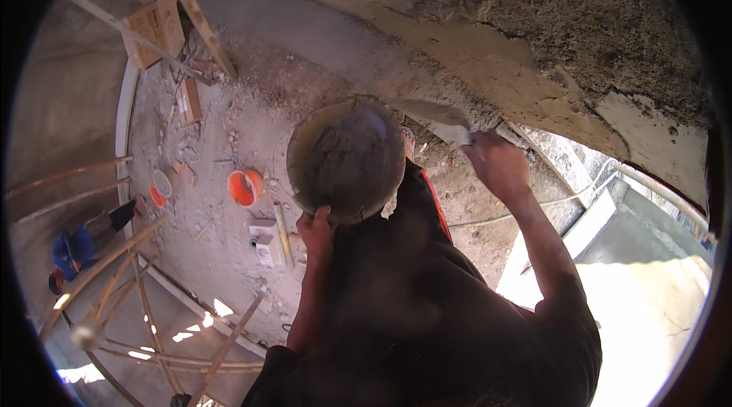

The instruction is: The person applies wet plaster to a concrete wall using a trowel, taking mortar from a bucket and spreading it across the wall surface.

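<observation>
Left hand [315,231] curled, I'm gripping the near rim of a round pan [298,149] of dull grey mortar [347,157]; with my right hand [499,166] closed, nearer the coarse, patchy wall [602,41], I'm clasping a trowel [436,111] by its handle, its blurred, tapering blade pointing left toward the pan.

I'm looking down: dusty flr [210,250] is carrying an orange bkt [256,181], yellowish pole [284,235], cardbd box [189,101]; rubble [185,154] is lying abt.
</observation>
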Tool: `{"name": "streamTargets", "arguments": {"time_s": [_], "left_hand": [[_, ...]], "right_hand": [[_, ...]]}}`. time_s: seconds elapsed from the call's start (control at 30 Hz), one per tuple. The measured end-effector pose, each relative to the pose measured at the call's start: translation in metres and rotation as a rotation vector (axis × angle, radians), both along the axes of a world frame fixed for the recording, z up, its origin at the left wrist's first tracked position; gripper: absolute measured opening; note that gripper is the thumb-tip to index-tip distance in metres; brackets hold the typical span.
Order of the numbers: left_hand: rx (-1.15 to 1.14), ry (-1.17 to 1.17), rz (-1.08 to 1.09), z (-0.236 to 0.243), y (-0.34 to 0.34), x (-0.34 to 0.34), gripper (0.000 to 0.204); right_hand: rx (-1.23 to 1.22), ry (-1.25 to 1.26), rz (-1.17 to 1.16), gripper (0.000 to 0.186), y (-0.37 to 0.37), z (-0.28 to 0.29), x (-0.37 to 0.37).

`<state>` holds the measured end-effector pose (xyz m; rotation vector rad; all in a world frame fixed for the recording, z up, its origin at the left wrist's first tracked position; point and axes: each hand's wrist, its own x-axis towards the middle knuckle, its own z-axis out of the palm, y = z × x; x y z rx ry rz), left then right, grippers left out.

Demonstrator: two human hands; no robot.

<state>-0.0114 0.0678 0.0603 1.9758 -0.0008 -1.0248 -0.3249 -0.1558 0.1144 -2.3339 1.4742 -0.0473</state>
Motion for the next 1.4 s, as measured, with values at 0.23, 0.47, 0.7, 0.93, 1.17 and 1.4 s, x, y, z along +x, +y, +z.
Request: {"name": "streamTargets", "arguments": {"time_s": [0.23,0.47,0.7,0.93,1.17,1.4], "left_hand": [[0.001,-0.150,-0.053,0.011,-0.012,-0.013,0.020],[0.035,-0.170,0.007,0.020,0.012,-0.006,0.021],[0.136,-0.122,0.056,-0.007,0.044,0.025,0.022],[0.210,-0.208,-0.207,-0.036,0.037,0.112,0.026],[0.136,-0.230,-0.294,-0.040,0.027,0.181,0.023],[0.107,-0.030,-0.066,-0.049,0.010,0.182,0.015]], "right_hand": [[0.394,0.194,0.698,0.023,-0.001,-0.101,0.142],[0.771,0.089,0.837,0.035,0.010,-0.087,0.171],[0.567,0.243,0.739,0.031,0.033,-0.082,0.174],[0.498,0.213,0.604,0.024,0.046,-0.094,0.212],[0.569,0.024,0.490,0.029,0.029,-0.027,0.254],[1.287,-0.179,-0.205,0.022,-0.141,-0.073,0.171]]}}
